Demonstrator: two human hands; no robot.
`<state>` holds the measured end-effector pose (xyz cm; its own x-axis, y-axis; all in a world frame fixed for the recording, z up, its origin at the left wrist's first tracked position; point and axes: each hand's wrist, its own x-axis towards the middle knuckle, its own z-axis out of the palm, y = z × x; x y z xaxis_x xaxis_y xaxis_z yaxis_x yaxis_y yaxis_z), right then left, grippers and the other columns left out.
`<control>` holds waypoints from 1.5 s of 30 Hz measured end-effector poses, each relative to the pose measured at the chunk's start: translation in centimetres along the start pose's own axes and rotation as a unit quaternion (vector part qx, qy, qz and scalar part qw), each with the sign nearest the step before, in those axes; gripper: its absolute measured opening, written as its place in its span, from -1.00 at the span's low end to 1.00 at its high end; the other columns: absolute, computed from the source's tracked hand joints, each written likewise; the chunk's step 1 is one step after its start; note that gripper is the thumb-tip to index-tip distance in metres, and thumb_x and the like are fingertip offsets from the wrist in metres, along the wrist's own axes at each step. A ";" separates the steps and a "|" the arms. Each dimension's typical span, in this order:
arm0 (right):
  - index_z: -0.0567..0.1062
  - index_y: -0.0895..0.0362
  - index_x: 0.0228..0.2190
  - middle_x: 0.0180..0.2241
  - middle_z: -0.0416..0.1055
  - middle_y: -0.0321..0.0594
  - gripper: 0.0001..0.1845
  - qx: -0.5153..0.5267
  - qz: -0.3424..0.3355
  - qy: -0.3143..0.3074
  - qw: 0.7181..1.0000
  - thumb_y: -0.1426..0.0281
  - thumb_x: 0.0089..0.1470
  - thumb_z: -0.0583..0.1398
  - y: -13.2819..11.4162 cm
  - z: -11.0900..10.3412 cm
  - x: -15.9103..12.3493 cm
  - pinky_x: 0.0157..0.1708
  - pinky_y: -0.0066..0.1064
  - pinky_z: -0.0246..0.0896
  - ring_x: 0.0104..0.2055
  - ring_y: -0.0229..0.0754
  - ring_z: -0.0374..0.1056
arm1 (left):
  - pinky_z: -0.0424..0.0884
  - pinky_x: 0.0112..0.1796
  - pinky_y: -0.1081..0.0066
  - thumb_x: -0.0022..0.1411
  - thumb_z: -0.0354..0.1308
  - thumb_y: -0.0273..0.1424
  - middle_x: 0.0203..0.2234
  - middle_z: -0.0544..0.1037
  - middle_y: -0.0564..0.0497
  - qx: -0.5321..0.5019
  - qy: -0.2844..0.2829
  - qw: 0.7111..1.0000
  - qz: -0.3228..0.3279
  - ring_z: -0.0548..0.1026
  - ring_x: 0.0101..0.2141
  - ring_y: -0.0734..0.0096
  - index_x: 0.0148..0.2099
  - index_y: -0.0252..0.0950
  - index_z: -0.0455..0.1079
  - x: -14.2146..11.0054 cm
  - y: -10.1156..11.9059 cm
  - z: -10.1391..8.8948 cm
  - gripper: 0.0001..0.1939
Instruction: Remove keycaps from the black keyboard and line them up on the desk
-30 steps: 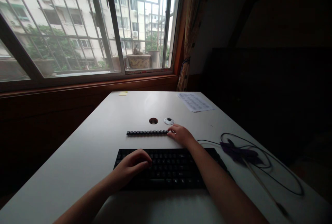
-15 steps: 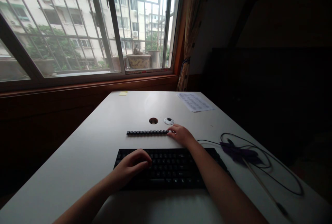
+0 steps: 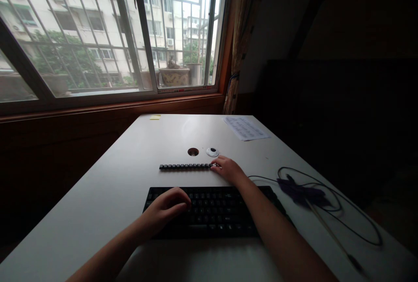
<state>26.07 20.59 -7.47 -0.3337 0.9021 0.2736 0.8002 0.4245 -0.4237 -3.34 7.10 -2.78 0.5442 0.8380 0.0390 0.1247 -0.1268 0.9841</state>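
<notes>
A straight row of black keycaps [image 3: 184, 166] lies across the white table beyond the black keyboard [image 3: 218, 208]. At the row's right end, my right hand [image 3: 227, 169] has its thumb and fingertips closed around the last keycap [image 3: 210, 166]; something small and whitish shows between the fingers. My left hand [image 3: 170, 206] rests over the left part of the keyboard, fingers curled, with thumb tip and index tip close together. Whatever lies between those tips is hidden. My right forearm crosses above the keyboard's right side and covers some of its keys.
Beyond the row are a round hole [image 3: 193, 152] in the table and a white ring-shaped cover [image 3: 212, 152]. Printed sheets [image 3: 246, 128] lie back right, a yellow note [image 3: 155, 117] back left. A dark purple cloth [image 3: 302, 193], a looped cable and a thin stick occupy the right side.
</notes>
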 end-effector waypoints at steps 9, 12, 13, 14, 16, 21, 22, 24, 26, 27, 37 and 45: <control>0.57 0.03 -0.21 -0.18 0.48 -0.23 -0.81 0.001 -0.002 -0.002 1.000 0.32 0.10 0.26 0.1 0.0 0.0 -0.20 -0.42 0.26 -0.24 -0.22 0.42 | 0.34 -0.13 0.34 0.28 0.16 -0.26 -0.23 0.47 -0.04 -0.001 -0.002 1.000 -0.002 0.41 -0.18 0.29 -0.13 -0.27 0.44 -0.1 0.1 0.0 -0.79; 0.57 0.03 -0.20 -0.18 0.48 -0.22 -0.80 -0.001 -0.003 0.000 1.000 0.31 0.09 0.26 0.0 0.0 0.0 -0.20 -0.41 0.27 -0.25 -0.21 0.42 | 0.34 -0.12 0.32 0.28 0.15 -0.25 -0.22 0.47 -0.05 0.001 0.000 1.000 -0.002 0.41 -0.18 0.28 -0.12 -0.28 0.45 -0.1 0.2 0.0 -0.78; 0.57 0.03 -0.20 -0.18 0.48 -0.22 -0.80 -0.002 -0.003 0.001 1.000 0.31 0.09 0.26 0.0 0.0 0.0 -0.20 -0.41 0.27 -0.25 -0.21 0.42 | 0.34 -0.12 0.32 0.28 0.16 -0.25 -0.22 0.47 -0.05 0.001 0.000 1.000 -0.002 0.41 -0.18 0.28 -0.12 -0.28 0.45 -0.1 0.2 0.0 -0.78; 0.57 0.03 -0.19 -0.18 0.48 -0.22 -0.79 -0.002 -0.002 0.002 1.000 0.31 0.09 0.26 -0.1 0.0 0.0 -0.20 -0.41 0.27 -0.25 -0.21 0.42 | 0.34 -0.12 0.32 0.28 0.15 -0.25 -0.22 0.47 -0.05 0.002 0.001 1.000 -0.002 0.41 -0.18 0.28 -0.13 -0.28 0.45 0.0 0.2 0.0 -0.78; 0.57 0.02 -0.18 -0.18 0.48 -0.22 -0.78 -0.001 -0.002 0.001 1.000 0.30 0.09 0.26 -0.1 -0.1 0.0 -0.19 -0.40 0.28 -0.24 -0.20 0.43 | 0.34 -0.12 0.33 0.28 0.16 -0.25 -0.22 0.47 -0.05 0.005 0.002 1.000 -0.001 0.41 -0.18 0.28 -0.13 -0.28 0.45 0.0 0.2 0.0 -0.78; 0.57 0.05 -0.17 -0.19 0.50 -0.19 -0.77 0.001 -0.018 0.020 1.000 0.27 0.12 0.25 -0.4 -0.5 -0.1 -0.17 -0.38 0.28 -0.24 -0.18 0.43 | 0.34 -0.13 0.34 0.28 0.16 -0.25 -0.23 0.47 -0.04 0.004 0.002 1.000 0.002 0.41 -0.19 0.29 -0.14 -0.28 0.45 -0.1 0.0 0.0 -0.78; 0.57 0.06 -0.18 -0.21 0.49 -0.18 -0.77 0.000 -0.025 0.036 0.999 0.25 0.15 0.22 -0.6 -0.7 -0.2 -0.18 -0.37 0.27 -0.25 -0.17 0.42 | 0.34 -0.13 0.34 0.28 0.16 -0.25 -0.23 0.47 -0.04 0.002 0.001 1.000 0.001 0.41 -0.19 0.29 -0.13 -0.28 0.45 -0.1 0.0 0.0 -0.78; 0.57 0.08 -0.20 -0.26 0.48 -0.16 -0.74 -0.001 -0.040 0.078 0.996 0.22 0.21 0.15 -1.0 -1.5 -0.5 -0.20 -0.37 0.25 -0.27 -0.17 0.41 | 0.34 -0.13 0.33 0.28 0.15 -0.26 -0.23 0.47 -0.05 0.001 0.000 1.000 0.002 0.41 -0.18 0.28 -0.13 -0.29 0.45 -0.1 -0.1 0.0 -0.79; 0.57 0.09 -0.22 -0.32 0.46 -0.16 -0.67 0.002 -0.048 0.116 0.992 0.20 0.28 0.06 -1.7 -2.6 -0.9 -0.22 -0.37 0.23 -0.28 -0.16 0.39 | 0.34 -0.12 0.32 0.28 0.15 -0.26 -0.22 0.46 -0.05 0.002 0.001 1.000 0.005 0.41 -0.18 0.28 -0.13 -0.28 0.45 -0.1 -0.1 0.0 -0.79; 0.56 0.10 -0.23 -0.34 0.44 -0.16 -0.63 0.007 -0.050 0.131 0.990 0.19 0.30 0.03 -2.0 -3.3 -1.1 -0.22 -0.37 0.23 -0.29 -0.16 0.37 | 0.34 -0.12 0.32 0.29 0.15 -0.26 -0.22 0.46 -0.05 0.004 0.001 1.000 0.007 0.41 -0.18 0.28 -0.13 -0.28 0.45 -0.1 -0.1 0.0 -0.79; 0.48 0.10 -0.49 -0.48 0.38 -0.18 -0.39 0.058 0.061 0.252 0.964 -0.01 0.28 -0.11 -4.5 -9.8 -4.4 -0.22 -0.31 0.20 -0.31 -0.11 0.33 | 0.37 -0.11 0.33 0.32 0.08 -0.36 -0.19 0.45 -0.09 0.112 -0.017 0.990 0.088 0.43 -0.16 0.29 -0.15 -0.28 0.44 -0.2 0.0 0.4 -0.85; 0.46 0.09 -0.54 -0.75 0.17 -0.38 -0.40 0.153 0.169 0.167 0.959 -0.08 0.19 -0.02 -3.9 -8.5 -9.1 -0.60 -0.43 0.05 -0.67 -0.24 0.19 | 0.44 -0.09 0.26 0.30 0.06 -0.47 -0.08 0.44 -0.13 0.276 -0.035 0.945 0.172 0.42 -0.09 0.25 -0.04 -0.22 0.40 -0.4 -1.1 1.7 -0.79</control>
<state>30.23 10.09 -1.02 0.1381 0.9386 0.3160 0.6334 0.1616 -0.7567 -2.30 5.96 -4.17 0.6818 0.6623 0.3107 0.3330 -0.6591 0.6743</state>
